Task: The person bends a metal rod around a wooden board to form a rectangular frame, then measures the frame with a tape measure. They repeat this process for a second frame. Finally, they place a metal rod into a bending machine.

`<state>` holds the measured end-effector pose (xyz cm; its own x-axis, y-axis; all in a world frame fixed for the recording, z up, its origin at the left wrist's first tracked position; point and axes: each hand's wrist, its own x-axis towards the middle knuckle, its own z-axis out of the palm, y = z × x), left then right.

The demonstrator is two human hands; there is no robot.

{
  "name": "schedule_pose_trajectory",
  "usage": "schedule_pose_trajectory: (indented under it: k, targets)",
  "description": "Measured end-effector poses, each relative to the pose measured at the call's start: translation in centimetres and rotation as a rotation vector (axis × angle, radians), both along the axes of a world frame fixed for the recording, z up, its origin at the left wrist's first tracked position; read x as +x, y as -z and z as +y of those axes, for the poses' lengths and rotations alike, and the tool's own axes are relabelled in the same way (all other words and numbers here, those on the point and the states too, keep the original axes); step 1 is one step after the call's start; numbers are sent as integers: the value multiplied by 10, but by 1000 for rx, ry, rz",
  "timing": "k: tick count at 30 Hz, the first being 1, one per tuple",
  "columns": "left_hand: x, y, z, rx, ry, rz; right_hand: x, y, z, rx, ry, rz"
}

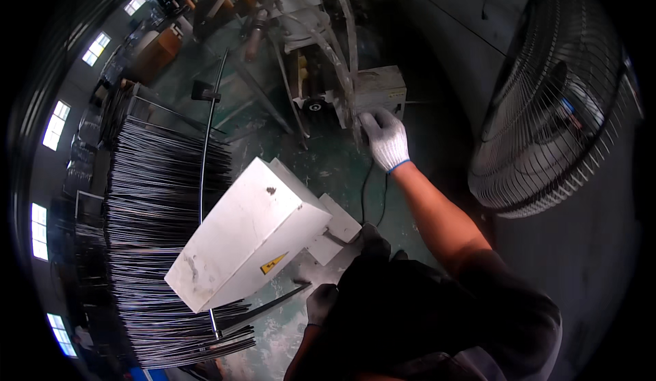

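Note:
My right hand, in a white knit glove with a blue cuff, reaches forward with its fingers curled beside a translucent hose and a small pale box. What those fingers hold, if anything, is hidden. Lower down, my left hand is gloved and closed near my body. Close to its fingers ends a dark narrow strip, and I cannot make out what is in the grip. Ahead stands a machine with several hoses and a round black part.
A white metal cabinet with a yellow warning triangle stands front left. Beyond it lies a wide stack of thin dark rods, with an upright black pole alongside. A large caged fan stands at the right. Cables run along the green floor.

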<state>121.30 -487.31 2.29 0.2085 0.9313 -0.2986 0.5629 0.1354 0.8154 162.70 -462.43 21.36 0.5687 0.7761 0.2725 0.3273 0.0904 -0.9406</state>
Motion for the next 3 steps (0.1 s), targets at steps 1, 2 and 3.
schedule_pose_trajectory:
  k: [1, 2, 3]
  targets:
    - [4, 15, 4, -6, -71, -42, 6, -2, 26, 38, 11, -29]
    - [3, 32, 7, -16, -134, -82, 13, -3, 50, 71, 30, -55]
    - [0, 49, 13, -134, -216, -160, 9, -2, 63, 75, 15, -54]
